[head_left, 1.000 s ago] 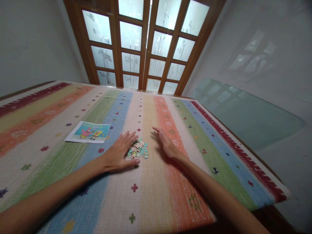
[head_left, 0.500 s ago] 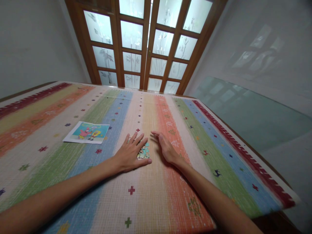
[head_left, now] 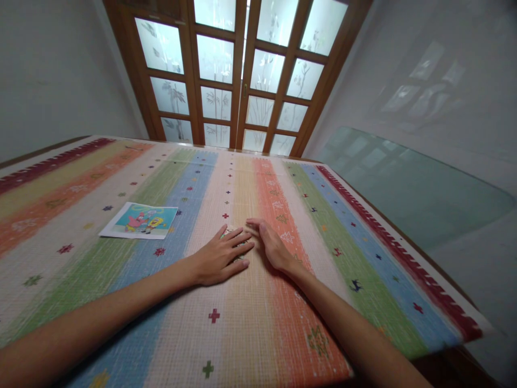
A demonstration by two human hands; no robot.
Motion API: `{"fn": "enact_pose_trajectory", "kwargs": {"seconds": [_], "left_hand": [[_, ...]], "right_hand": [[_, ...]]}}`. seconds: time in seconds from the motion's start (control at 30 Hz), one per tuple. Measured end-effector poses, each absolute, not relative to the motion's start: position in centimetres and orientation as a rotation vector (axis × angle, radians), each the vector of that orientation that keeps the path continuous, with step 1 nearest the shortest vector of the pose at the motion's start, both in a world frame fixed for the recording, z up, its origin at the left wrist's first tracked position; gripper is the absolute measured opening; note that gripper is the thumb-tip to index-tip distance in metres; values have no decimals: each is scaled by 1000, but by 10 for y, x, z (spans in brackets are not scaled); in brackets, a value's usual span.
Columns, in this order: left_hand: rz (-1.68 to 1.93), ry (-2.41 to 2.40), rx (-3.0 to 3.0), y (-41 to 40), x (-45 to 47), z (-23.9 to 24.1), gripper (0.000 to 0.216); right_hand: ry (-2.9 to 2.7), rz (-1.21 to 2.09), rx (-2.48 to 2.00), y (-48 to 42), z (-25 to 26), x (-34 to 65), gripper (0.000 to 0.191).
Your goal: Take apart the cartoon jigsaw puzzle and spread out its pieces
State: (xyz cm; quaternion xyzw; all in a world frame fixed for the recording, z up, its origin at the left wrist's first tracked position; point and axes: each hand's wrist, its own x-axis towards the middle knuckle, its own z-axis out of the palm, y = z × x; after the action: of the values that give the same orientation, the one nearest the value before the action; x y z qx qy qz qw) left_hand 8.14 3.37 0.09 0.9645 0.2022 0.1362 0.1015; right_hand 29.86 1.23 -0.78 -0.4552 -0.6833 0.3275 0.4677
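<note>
My left hand lies palm down with its fingers stretched out over a small heap of jigsaw puzzle pieces. Most of the pieces are hidden under it; only bits show at the fingertips and between the fingers. Just to the right, my right hand rests on its edge, fingers extended and slightly curved toward the left hand. Its palm faces the pieces, and I see nothing held in it. A printed picture with a pink and a yellow cartoon figure lies flat to the left of my hands.
A striped, patterned tablecloth covers the table. Wooden doors with frosted panes stand beyond the far edge. A pale green glass panel is along the right wall.
My left hand has slid over the puzzle pieces, its fingers further right and closer to my right hand, covering most of them. My right hand has hardly moved.
</note>
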Motion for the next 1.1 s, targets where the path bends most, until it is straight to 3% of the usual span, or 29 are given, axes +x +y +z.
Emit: {"fn": "enact_pose_trajectory", "kwargs": {"seconds": [0.1,0.37,1.1], "left_hand": [[369,554,2865,37,79,3,60],[453,458,2909,49,75,4,42],[577,480,2777,69,73,2,39]], "right_hand": [[-1697,768,-1118,13,-7,298,64],[-1745,733,-1106,14,-7,299,64],[-1825,719,-1068,14,-5,300,60]]}}
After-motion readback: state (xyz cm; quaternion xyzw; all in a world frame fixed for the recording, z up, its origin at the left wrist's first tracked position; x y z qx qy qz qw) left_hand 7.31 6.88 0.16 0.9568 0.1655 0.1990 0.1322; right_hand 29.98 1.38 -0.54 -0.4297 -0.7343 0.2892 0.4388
